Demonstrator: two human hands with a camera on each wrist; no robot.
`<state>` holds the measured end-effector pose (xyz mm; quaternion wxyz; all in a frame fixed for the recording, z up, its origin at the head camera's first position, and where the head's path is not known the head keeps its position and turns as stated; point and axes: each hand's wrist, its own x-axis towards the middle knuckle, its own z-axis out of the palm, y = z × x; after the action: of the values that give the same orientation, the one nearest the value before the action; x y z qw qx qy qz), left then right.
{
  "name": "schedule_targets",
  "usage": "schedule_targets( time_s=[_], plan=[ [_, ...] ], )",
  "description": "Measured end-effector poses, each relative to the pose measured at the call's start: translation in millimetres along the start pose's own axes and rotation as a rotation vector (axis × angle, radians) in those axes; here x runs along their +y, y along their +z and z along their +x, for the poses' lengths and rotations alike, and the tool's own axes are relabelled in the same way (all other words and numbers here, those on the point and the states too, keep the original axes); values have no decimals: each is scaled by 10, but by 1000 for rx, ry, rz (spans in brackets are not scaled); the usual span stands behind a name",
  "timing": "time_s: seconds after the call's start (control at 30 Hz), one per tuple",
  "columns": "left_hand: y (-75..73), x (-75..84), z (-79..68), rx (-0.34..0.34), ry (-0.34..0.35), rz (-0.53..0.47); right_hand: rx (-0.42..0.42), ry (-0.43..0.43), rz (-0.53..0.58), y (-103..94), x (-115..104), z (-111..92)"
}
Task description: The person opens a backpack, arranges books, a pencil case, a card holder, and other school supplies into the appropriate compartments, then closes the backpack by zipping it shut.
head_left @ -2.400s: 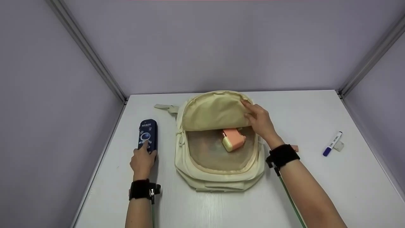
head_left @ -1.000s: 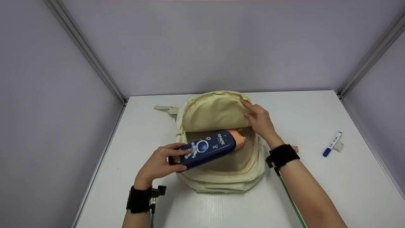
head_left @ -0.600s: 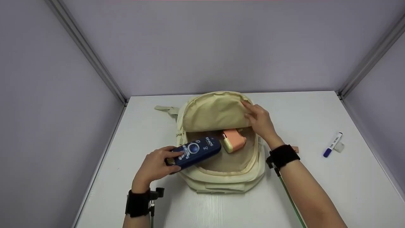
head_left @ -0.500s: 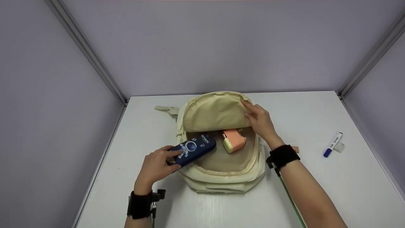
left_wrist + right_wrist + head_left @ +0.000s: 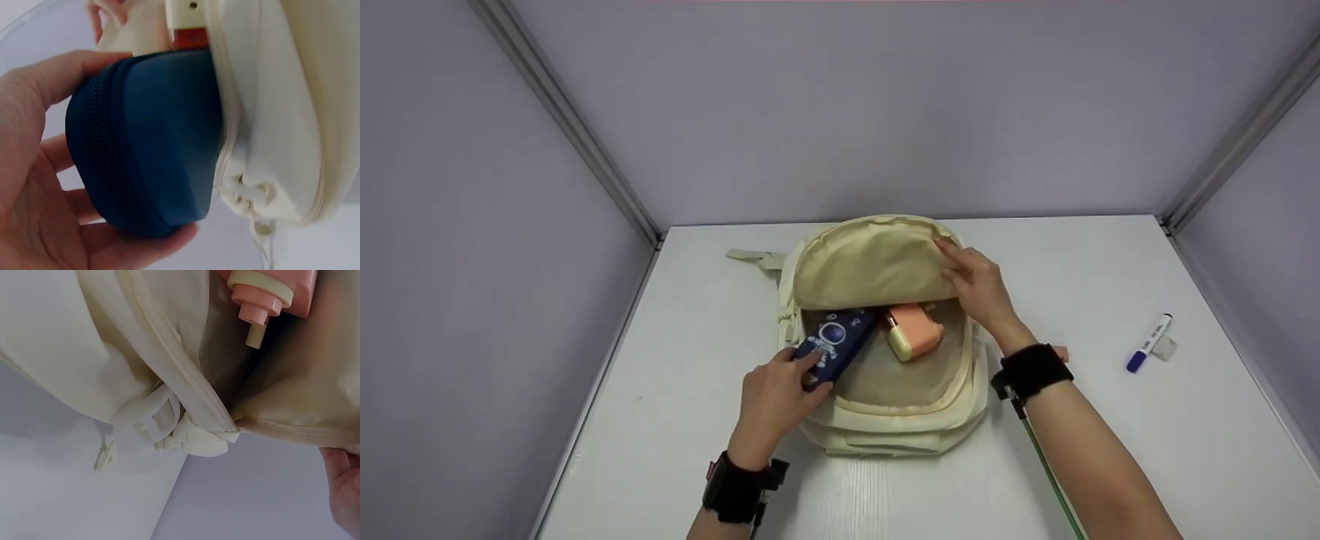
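My left hand (image 5: 780,394) grips the near end of a navy pencil case (image 5: 840,345) printed with an astronaut. The case slants into the cream backpack (image 5: 885,442), its far end under the raised flap (image 5: 877,270). In the left wrist view, thumb and fingers wrap the zipped pencil case (image 5: 163,135) beside the opening. My right hand (image 5: 979,289) pinches the flap's right edge and keeps it folded up. Within the backpack, right of the case, lies an orange and cream gadget (image 5: 915,331); the right wrist view shows the gadget's stepped knob (image 5: 259,304).
A white marker with a blue cap (image 5: 1149,343) lies far right on the white table (image 5: 1072,270), beside a small pale block (image 5: 1164,347). A pinkish piece (image 5: 1061,352) shows behind the right wrist. A strap (image 5: 754,257) sticks out left of the backpack. Walls enclose the back and sides.
My left hand took the pencil case from the table at left, carried it over the backpack, drew back slightly, then pushed its far end under the flap. My right hand stayed on the flap.
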<state>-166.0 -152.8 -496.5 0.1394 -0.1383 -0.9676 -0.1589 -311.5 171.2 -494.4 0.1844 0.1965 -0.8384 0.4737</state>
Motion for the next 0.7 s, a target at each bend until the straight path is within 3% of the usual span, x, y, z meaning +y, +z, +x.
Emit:
schedule_targets(
  time_s=[0.33, 0.7],
  plan=[
    [278, 219, 133, 144, -34, 110, -23, -18, 20, -9, 22, -5],
    [417, 295, 465, 125, -57, 160, -54, 34, 50, -31, -16, -13]
  ],
)
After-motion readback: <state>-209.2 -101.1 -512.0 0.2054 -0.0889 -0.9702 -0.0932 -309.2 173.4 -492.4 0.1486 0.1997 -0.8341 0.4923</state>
